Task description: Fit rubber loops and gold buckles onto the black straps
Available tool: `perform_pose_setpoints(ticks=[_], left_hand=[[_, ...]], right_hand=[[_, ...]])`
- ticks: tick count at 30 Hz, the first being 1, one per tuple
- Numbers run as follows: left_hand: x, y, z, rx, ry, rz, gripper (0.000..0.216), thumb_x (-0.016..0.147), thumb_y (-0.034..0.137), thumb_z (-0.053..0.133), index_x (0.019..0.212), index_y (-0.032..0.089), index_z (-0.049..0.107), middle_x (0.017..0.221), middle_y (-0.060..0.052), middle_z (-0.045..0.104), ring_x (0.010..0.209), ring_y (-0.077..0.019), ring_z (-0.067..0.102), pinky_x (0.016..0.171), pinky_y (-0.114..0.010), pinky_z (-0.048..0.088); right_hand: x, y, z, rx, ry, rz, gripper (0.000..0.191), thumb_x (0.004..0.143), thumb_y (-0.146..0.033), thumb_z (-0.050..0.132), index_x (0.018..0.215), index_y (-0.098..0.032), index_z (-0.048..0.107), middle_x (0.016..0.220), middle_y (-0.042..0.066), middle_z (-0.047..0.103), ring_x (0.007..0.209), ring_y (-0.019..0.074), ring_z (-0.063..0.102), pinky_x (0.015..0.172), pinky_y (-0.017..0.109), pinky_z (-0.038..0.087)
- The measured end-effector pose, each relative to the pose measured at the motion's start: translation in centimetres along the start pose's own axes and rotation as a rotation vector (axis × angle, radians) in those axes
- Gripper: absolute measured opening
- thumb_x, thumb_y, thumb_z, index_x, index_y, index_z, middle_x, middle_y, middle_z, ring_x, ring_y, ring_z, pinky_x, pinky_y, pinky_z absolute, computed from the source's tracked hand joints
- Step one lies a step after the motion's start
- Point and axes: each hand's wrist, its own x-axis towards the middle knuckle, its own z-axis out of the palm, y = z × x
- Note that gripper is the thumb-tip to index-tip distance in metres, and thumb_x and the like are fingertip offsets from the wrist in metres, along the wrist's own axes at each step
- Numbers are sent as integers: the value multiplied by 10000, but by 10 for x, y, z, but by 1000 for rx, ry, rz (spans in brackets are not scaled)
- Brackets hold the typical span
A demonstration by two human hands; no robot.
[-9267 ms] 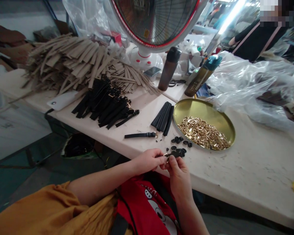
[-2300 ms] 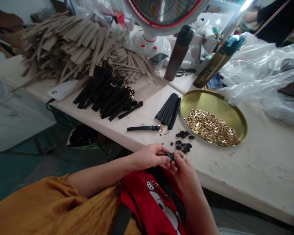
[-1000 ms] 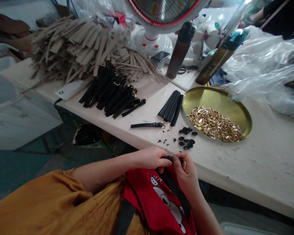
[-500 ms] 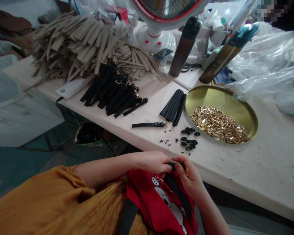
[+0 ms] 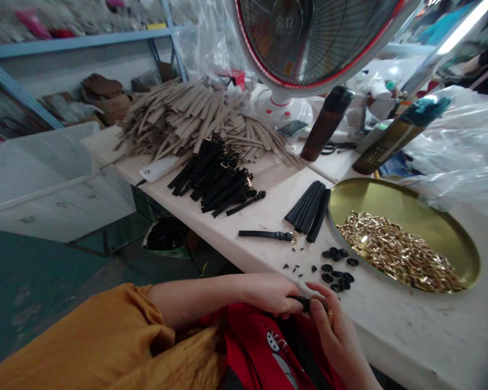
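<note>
Though half hidden by the fingers, pinched from both sides: a short black strap piece (image 5: 306, 303), clamped at one end by the closed left hand (image 5: 270, 292) and at the other between thumb and forefinger of the curled right hand (image 5: 334, 331). Held low, just off the near edge of the pale scuffed worktable (image 5: 410, 330) and over a red printed apron (image 5: 264, 346), probably so as to steady both wrists close to the body for fine finger work. Just beyond the knuckles, a scatter of small black loops (image 5: 336, 268), seemingly laid nearest for an easy reach. Right of those, heaped in a round brass-coloured tray (image 5: 374, 196) with a raised rim, likely to stop sliding and spilling: small gold metal buckles (image 5: 394, 254). Just beside the tray's left rim, a neat bundle of plain black strips (image 5: 309, 203); near it, lying alone, one slim black strap with a buckle (image 5: 266, 234). Farther left, well apart from the loose parts, a stacked pile of black buckled straps (image 5: 219, 179), and behind it a sprawling heap of tan strips (image 5: 195, 114)
</note>
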Motion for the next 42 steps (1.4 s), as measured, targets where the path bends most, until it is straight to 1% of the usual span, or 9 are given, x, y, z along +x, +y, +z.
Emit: perform_pose_setpoints(ticks=[3, 8, 12, 15, 21, 29, 33, 37, 42], left_hand=[[-3, 6, -3, 96, 19, 32, 223, 787, 243, 415, 605, 169, 521, 552, 10, 569, 508, -111, 517, 495, -211, 370], [-4, 7, 2, 215, 55, 79, 216, 812, 256, 412, 720, 155, 580, 665, -18, 625, 605, -132, 558, 557, -219, 389], [-2, -13, -15, 512, 411, 10, 328, 862, 386, 369, 918, 153, 593, 899, -85, 615, 804, -191, 566, 680, -270, 410], [4, -34, -37, 748, 686, -83, 355, 818, 406, 476, 1066, 161, 541, 1089, -120, 535, 969, -243, 503, 811, -344, 379], [15, -70, -61, 964, 747, -102, 340, 887, 193, 328, 1202, 161, 451, 979, -94, 556, 920, -199, 491, 797, -317, 377], [23, -88, -95, 1009, 1087, -425, 434, 876, 112, 287, 1307, 138, 320, 1043, -109, 518, 893, -211, 493, 720, -330, 390], [31, -70, -95, 1005, 1108, -268, 437, 847, 268, 452, 1267, 176, 371, 1154, -96, 483, 999, -225, 453, 800, -343, 360], [57, -41, -84, 932, 928, -50, 212, 856, 319, 436, 972, 195, 563, 972, -58, 551, 917, -191, 495, 761, -313, 362], [108, -21, -81, 756, 881, -160, 310, 757, 397, 559, 877, 112, 574, 858, -117, 585, 812, -243, 549, 690, -344, 394]], right_hand=[[-1, -4, 3, 65, 54, 19, 336, 836, -413, 434, 1092, -209, 511, 742, 52, 628, 607, 187, 582, 531, 272, 461], [3, -9, 10, 177, 3, 18, 336, 824, -437, 458, 1055, -208, 544, 889, 75, 637, 740, 199, 595, 640, 292, 471], [15, -8, 9, 267, 90, 25, 492, 805, -476, 476, 1201, -188, 436, 681, 11, 595, 539, 151, 511, 529, 279, 425], [23, -8, 4, 270, 196, 34, 555, 806, -493, 463, 1244, -165, 368, 589, -25, 537, 472, 132, 434, 483, 267, 382], [19, -2, -7, 115, 205, 58, 509, 805, -472, 473, 1199, -154, 420, 613, -19, 496, 568, 157, 465, 568, 299, 393], [24, 21, -35, 15, 325, 138, 496, 788, -499, 465, 1143, -156, 506, 644, -9, 515, 571, 145, 474, 571, 290, 401], [28, 33, -51, 8, 417, 215, 550, 766, -532, 478, 1156, -146, 517, 662, 4, 537, 585, 149, 489, 561, 279, 405], [32, 42, -54, -21, 505, 265, 563, 758, -553, 467, 1117, -127, 554, 649, 15, 553, 598, 166, 516, 577, 286, 410], [35, 50, -44, -131, 592, 269, 516, 766, -549, 436, 1028, -137, 602, 675, 43, 587, 640, 197, 547, 613, 300, 410]])
